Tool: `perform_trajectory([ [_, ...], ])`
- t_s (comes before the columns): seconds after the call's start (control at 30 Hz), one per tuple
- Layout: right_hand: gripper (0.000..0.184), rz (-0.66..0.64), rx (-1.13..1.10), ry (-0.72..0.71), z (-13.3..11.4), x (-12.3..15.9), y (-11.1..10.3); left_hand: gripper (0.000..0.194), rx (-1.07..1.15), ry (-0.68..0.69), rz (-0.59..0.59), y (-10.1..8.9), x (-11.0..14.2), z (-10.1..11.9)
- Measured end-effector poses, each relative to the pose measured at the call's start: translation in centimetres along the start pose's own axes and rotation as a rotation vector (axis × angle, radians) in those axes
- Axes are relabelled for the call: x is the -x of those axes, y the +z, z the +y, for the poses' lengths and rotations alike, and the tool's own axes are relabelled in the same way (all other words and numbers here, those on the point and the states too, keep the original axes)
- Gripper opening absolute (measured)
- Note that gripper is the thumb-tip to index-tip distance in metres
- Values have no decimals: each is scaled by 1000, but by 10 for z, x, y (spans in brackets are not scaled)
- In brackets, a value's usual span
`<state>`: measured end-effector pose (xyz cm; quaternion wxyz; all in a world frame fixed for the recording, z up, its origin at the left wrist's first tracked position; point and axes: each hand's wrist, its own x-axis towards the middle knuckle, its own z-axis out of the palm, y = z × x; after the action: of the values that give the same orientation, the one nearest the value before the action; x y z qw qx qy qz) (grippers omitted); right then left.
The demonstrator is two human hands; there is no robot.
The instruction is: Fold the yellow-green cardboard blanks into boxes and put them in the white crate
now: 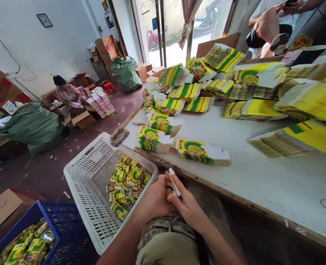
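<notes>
My left hand (159, 197) and my right hand (189, 206) meet over my lap, just in front of the table edge. Both have curled fingers. Between them is a narrow white piece (176, 187) along my right fingers, with a bit of yellow lower down; its kind is unclear. Left of my hands stands a white plastic crate (96, 187) with small yellow-green folded boxes (128, 178) heaped inside. Nearest on the table are stacks of flat yellow-green cartons with white flaps, one stack (196, 151) straight ahead and another stack (152, 140) by the crate.
More carton bundles (185, 92) cover the back of the white table (207, 129). A blue crate (69, 224) of similar boxes is at lower left. A person (67, 94) sits among cartons and green sacks (36, 127) at left; another person (273, 25) is at upper right.
</notes>
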<state>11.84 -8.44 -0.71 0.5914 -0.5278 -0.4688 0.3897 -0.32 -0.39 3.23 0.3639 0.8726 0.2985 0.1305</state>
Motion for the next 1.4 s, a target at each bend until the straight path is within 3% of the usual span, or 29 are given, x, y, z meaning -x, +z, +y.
perform_trajectory([
  [0.13,48,58,230,-209,5,-3,-3,78,-96,47,209,10,-2,-11],
  [0.2,50,159,296,-260,7,-6,-8,75,-183,-12,292,8,-2,-11],
  [0.27,49,216,370,-287,8,-9,-14,62,-230,-90,273,1,-2,-9],
  [0.37,44,99,494,-290,6,-11,-22,48,-201,-91,198,-11,0,-6],
  [0.63,20,-180,517,-228,-17,-10,-52,68,-70,-74,132,-21,5,-3],
  [0.8,11,22,428,-195,-21,-13,-33,60,-90,-56,181,-20,0,6],
  [0.9,30,41,381,-219,-17,-21,-26,57,-65,-96,168,-31,0,-3],
  [1.0,56,177,455,-224,-13,-41,-50,56,-237,-257,247,-55,8,-31],
  [1.1,53,503,742,-194,-4,-71,-97,69,-491,-422,407,-78,19,-64],
  [1.17,45,494,955,-104,6,-86,-122,70,-511,-445,439,-85,25,-77],
  [1.23,35,429,1082,-29,16,-95,-135,59,-438,-418,388,-83,26,-80],
  [1.4,27,440,1144,-81,29,-96,-133,38,-164,-314,198,-56,16,-58],
])
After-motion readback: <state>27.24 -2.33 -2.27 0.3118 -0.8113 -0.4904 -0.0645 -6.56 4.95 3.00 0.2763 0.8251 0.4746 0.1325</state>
